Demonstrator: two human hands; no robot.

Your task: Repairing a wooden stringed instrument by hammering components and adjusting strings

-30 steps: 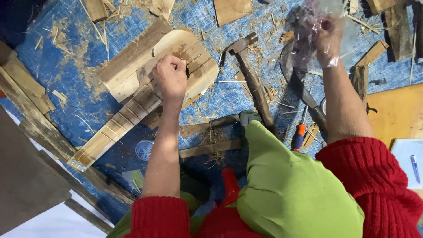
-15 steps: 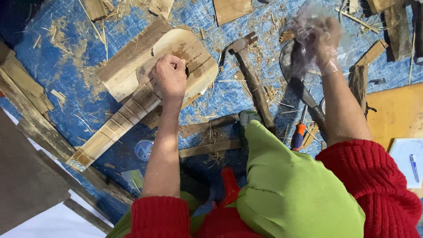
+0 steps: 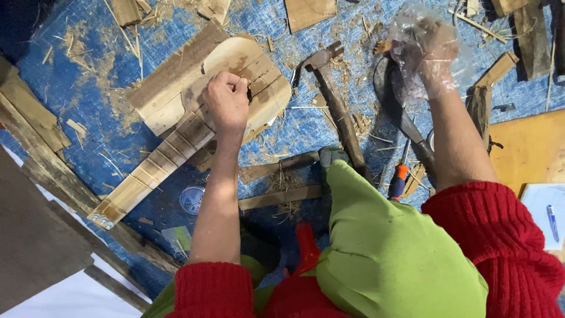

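- The wooden instrument [image 3: 194, 118] lies on the tarp [image 3: 76, 88], its neck running toward 7 o'clock.
- The left hand [image 3: 226, 103] rests on the instrument's body.
- The hammer [image 3: 335, 106] lies at 3 o'clock of the body, its head toward 12.
- The right hand [image 3: 432, 50] holds a plastic bag [image 3: 412, 53] at 2 o'clock, above the curved blade [image 3: 397, 109].
- The screwdriver [image 3: 399, 179] lies between the hammer handle and the blade's handle.

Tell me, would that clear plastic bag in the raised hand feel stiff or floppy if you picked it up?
Probably floppy: the clear plastic bag is crumpled around the right hand and keeps no shape of its own. It looks thin and see-through, so likely very light. Its glossy film may be a little slippery and apt to drift if pushed.
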